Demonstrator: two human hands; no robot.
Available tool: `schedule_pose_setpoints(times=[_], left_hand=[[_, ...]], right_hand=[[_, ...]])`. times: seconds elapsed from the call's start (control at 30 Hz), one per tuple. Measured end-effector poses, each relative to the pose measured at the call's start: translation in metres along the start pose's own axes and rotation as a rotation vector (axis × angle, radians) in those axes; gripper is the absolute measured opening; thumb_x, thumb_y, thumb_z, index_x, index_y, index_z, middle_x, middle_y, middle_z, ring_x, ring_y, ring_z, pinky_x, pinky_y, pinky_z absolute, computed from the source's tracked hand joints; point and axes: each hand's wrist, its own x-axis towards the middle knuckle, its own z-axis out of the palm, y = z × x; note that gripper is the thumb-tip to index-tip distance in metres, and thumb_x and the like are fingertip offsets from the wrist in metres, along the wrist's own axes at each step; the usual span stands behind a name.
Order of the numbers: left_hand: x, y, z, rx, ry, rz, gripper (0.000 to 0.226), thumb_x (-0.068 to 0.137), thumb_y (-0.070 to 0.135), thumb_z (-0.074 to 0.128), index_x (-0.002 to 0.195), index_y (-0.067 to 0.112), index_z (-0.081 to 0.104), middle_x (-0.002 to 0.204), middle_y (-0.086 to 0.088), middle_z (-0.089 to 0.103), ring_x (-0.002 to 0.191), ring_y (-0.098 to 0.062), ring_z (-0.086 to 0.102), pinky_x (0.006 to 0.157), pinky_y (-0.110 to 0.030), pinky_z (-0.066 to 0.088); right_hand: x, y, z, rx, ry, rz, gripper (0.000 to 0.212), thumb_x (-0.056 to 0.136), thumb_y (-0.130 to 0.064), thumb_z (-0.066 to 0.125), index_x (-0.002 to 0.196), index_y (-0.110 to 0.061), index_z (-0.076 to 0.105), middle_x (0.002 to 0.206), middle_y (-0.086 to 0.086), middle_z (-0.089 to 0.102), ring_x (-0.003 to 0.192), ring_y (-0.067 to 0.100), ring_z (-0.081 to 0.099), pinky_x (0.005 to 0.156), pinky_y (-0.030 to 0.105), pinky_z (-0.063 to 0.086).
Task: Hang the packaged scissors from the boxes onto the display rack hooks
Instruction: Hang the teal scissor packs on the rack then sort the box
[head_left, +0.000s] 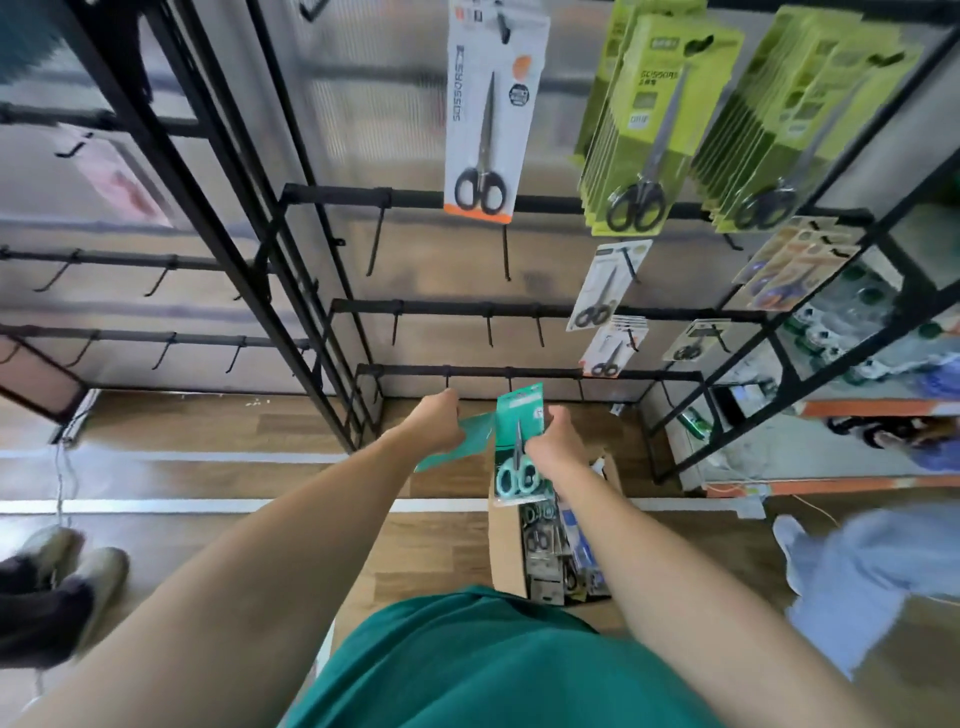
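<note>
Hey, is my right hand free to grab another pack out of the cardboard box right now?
Probably not yet: the right hand already holds a teal scissors pack, though the open cardboard box sits directly beneath it, unobstructed.

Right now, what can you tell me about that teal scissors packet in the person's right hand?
The teal scissors packet is a flat card, seemingly under clear plastic, holding scissors with pale mint handles at the bottom and blades pointing up. It stands roughly upright, just below the lowest rack bar, above the open cardboard box. The right hand grips its right edge; the left hand holds another teal packet beside it.
</note>
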Motion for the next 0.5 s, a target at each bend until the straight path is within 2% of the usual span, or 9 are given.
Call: schedule_pose_setpoints(times=[0.07,0.13,0.2,0.27,0.37,0.5], left_hand=[[0.001,-0.01,-0.009,0.006,0.003,0.011,0.016,0.091,0.009,0.056,0.101,0.011,0.045,0.102,-0.009,0.06,0.073,-0.014,0.05,0.051,-0.023,0.037],[0.003,-0.022,-0.017,0.015,0.008,0.032,0.015,0.09,0.006,0.054,0.104,0.009,0.05,0.103,-0.01,0.061,0.075,-0.017,0.05,0.055,-0.024,0.039],[0.006,-0.035,-0.023,0.002,0.01,0.034,0.014,0.09,0.005,0.051,0.104,0.01,0.051,0.094,-0.005,0.058,0.074,-0.016,0.051,0.056,-0.024,0.041],[0.008,-0.046,-0.03,-0.019,-0.002,0.01,0.013,0.092,0.005,0.05,0.104,0.01,0.052,0.086,0.001,0.053,0.075,-0.016,0.054,0.059,-0.025,0.045],[0.011,-0.059,-0.038,0.016,-0.019,0.03,0.017,0.09,0.004,0.05,0.106,0.009,0.054,0.093,-0.004,0.057,0.082,-0.022,0.058,0.066,-0.032,0.051],[0.019,-0.071,-0.048,0.06,-0.042,0.048,0.02,0.089,0.003,0.05,0.108,0.008,0.056,0.096,-0.008,0.057,0.083,-0.024,0.057,0.068,-0.033,0.048]], right_hand=[[-0.003,-0.012,0.009,-0.002,0.003,0.018,0.045,0.097,-0.011,0.056,0.139,-0.016,0.038,0.123,0.009,0.061,0.081,0.016,0.062,0.052,0.027,0.046],[-0.001,-0.023,0.022,0.014,0.004,0.012,0.034,0.097,-0.01,0.055,0.13,-0.015,0.046,0.123,0.009,0.063,0.088,0.019,0.063,0.055,0.028,0.047],[-0.001,-0.033,0.036,0.051,0.01,0.012,0.025,0.097,-0.009,0.054,0.121,-0.014,0.052,0.119,0.008,0.064,0.093,0.02,0.064,0.058,0.028,0.047],[-0.001,-0.043,0.047,0.103,0.012,0.041,0.021,0.098,-0.01,0.054,0.119,-0.012,0.054,0.115,0.007,0.065,0.087,0.017,0.063,0.059,0.028,0.047],[0.0,-0.053,0.058,0.17,-0.017,0.069,0.015,0.099,-0.013,0.055,0.114,-0.012,0.056,0.106,0.004,0.064,0.076,0.011,0.059,0.059,0.026,0.048],[0.005,-0.062,0.063,0.205,-0.039,0.057,0.008,0.1,-0.016,0.055,0.108,-0.014,0.056,0.106,0.003,0.063,0.084,0.014,0.062,0.061,0.024,0.045]])
